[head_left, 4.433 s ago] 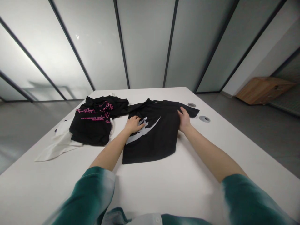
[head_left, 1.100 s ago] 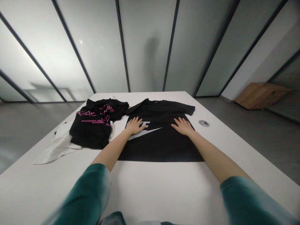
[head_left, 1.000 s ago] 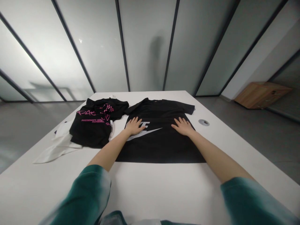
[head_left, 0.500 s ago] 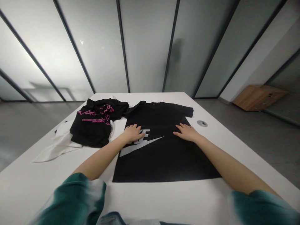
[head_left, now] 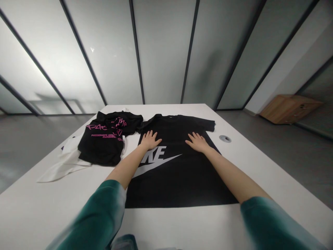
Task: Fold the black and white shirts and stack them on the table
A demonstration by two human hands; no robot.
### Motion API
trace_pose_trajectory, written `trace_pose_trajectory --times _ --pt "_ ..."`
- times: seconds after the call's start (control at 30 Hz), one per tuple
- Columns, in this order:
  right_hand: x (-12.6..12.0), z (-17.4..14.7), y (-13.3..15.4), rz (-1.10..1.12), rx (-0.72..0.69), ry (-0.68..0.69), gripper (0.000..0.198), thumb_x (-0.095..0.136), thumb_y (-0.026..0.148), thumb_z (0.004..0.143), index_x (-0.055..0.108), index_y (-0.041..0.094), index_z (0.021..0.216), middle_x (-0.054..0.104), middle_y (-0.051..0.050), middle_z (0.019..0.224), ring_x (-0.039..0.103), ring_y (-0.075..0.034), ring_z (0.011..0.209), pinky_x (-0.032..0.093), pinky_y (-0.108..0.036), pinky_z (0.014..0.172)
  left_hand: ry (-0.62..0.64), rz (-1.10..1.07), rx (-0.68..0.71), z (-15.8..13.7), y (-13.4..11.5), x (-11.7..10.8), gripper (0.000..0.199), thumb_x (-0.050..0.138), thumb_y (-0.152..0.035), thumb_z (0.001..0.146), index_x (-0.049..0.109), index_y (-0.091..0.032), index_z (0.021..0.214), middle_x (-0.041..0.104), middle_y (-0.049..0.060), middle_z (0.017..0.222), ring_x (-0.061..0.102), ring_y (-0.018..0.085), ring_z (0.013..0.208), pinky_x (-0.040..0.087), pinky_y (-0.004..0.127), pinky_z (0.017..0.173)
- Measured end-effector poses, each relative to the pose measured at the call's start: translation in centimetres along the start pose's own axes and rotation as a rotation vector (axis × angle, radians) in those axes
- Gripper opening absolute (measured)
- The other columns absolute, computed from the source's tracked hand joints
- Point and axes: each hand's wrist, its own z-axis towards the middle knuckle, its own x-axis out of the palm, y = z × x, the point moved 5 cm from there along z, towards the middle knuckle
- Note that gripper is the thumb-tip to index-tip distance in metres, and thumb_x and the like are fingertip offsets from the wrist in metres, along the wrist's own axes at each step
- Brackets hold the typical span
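Note:
A black T-shirt with a grey letter and swoosh print lies spread flat, its collar at the far side and its hem towards me. My left hand rests on its left chest area, just above the printed letters, fingers spread. On the right side of the chest lies my right hand, palm down with fingers apart. Neither hand grips the cloth. The left forearm covers part of the shirt's left edge and print; the right forearm crosses its right edge.
Left of the shirt, a black garment with pink lettering lies in a pile over white cloth. A round grey grommet is set in the white table. A wooden cabinet stands on the floor beyond, at right.
Both hands have slid farther up the shirt towards the collar, and the right one also slightly inward. More of the printed letters now shows below my left hand.

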Motion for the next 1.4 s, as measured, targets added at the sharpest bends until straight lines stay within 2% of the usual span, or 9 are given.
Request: trace_pose_trajectory --times 0.4,0.8,0.87,0.97,1.0,1.07,1.17,1.27,1.4 --pt "0.1 -0.4 2.6 0.017 -0.011 0.024 0.079 0.021 0.068 0.098 0.024 0.021 0.161 0.015 -0.013 0.168 0.012 -0.031 0.154 0.011 -0.049 0.123 0.014 0.034 -0.026 -0.8 2.7 -0.3 0.082 0.019 -0.070 0.095 0.027 -0.020 0.160 0.016 0.013 0.168 0.015 0.033 0.154 0.017 0.049 0.122" --pt "0.4 -1.6 0.9 0.010 0.003 0.037 0.082 0.022 0.072 0.095 0.025 0.022 0.161 0.017 -0.013 0.167 0.014 -0.035 0.153 0.015 -0.054 0.121 0.019 0.017 0.005 -1.9 0.7 -0.4 0.083 0.021 -0.070 0.095 0.026 -0.018 0.160 0.017 0.014 0.167 0.015 0.035 0.154 0.016 0.052 0.122" --pt "0.0 -1.8 0.6 0.017 -0.014 0.020 0.081 0.025 0.071 0.095 0.030 0.022 0.159 0.022 -0.012 0.166 0.018 -0.035 0.152 0.019 -0.053 0.120 0.015 0.014 0.013 -1.8 0.6 -0.3 0.084 0.021 -0.071 0.095 0.026 -0.018 0.160 0.016 0.014 0.167 0.015 0.035 0.154 0.016 0.052 0.122" --pt "-1.5 -1.3 -0.6 0.111 -0.033 -0.099 0.069 0.031 0.061 0.098 0.048 0.019 0.149 0.043 -0.013 0.156 0.038 -0.032 0.144 0.032 -0.045 0.116 0.012 0.015 0.014 -1.7 0.7 -0.1 0.084 0.020 -0.071 0.095 0.026 -0.018 0.160 0.016 0.014 0.167 0.014 0.034 0.154 0.016 0.050 0.122" --pt "-2.3 -1.0 -1.5 0.160 -0.004 -0.166 0.064 0.032 0.056 0.099 0.053 0.017 0.145 0.051 -0.014 0.150 0.046 -0.031 0.138 0.036 -0.043 0.113 0.009 0.014 0.014 -1.7 0.8 0.0 0.085 0.020 -0.071 0.095 0.026 -0.017 0.160 0.016 0.014 0.167 0.014 0.034 0.154 0.016 0.050 0.122" --pt "-3.7 -0.4 -4.2 0.247 0.143 -0.318 0.058 0.034 0.047 0.098 0.057 0.014 0.140 0.061 -0.017 0.137 0.055 -0.031 0.127 0.041 -0.043 0.107 0.003 0.011 0.013 -1.5 0.9 0.2 0.085 0.021 -0.071 0.095 0.026 -0.017 0.160 0.017 0.014 0.167 0.015 0.035 0.154 0.016 0.050 0.122" --pt "-4.8 0.2 -8.9 0.312 0.472 -0.496 0.058 0.040 0.042 0.094 0.056 0.009 0.139 0.061 -0.023 0.131 0.054 -0.038 0.124 0.042 -0.053 0.102 -0.008 0.011 0.011 -1.4 1.0 0.3 0.085 0.020 -0.072 0.094 0.026 -0.019 0.160 0.017 0.013 0.168 0.016 0.035 0.154 0.017 0.051 0.122" --pt "-4.3 0.5 -12.4 0.357 0.713 -0.519 0.061 0.046 0.048 0.090 0.061 0.006 0.133 0.059 -0.029 0.129 0.051 -0.045 0.124 0.039 -0.062 0.100 -0.009 0.018 0.013 -1.4 1.0 0.3 0.084 0.020 -0.072 0.094 0.027 -0.019 0.160 0.018 0.012 0.167 0.016 0.034 0.154 0.017 0.050 0.122" --pt "-3.3 1.5 -13.7 0.382 0.804 -0.464 0.065 0.048 0.056 0.088 0.066 0.007 0.128 0.056 -0.030 0.132 0.046 -0.047 0.129 0.035 -0.062 0.104 -0.007 0.017 0.013 -1.8 0.8 0.0 0.084 0.022 -0.070 0.095 0.027 -0.017 0.160 0.017 0.014 0.167 0.017 0.035 0.153 0.017 0.050 0.122"
